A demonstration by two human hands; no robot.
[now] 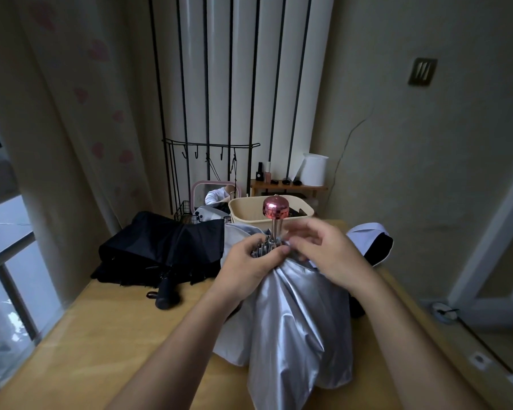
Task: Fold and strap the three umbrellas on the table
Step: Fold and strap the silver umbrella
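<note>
Umbrellas (296, 315): one silver, held; one black (160, 247).

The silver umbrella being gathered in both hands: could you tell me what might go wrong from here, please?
1. The left hand grips the silver umbrella by its bunched rib tips while the right hand works close beside; fingers might get pinched.
2. Its loose canopy billows unevenly, so folds could bunch and strapping may fail.
3. The black umbrella lies close by at the table edge and could be nudged.
</note>
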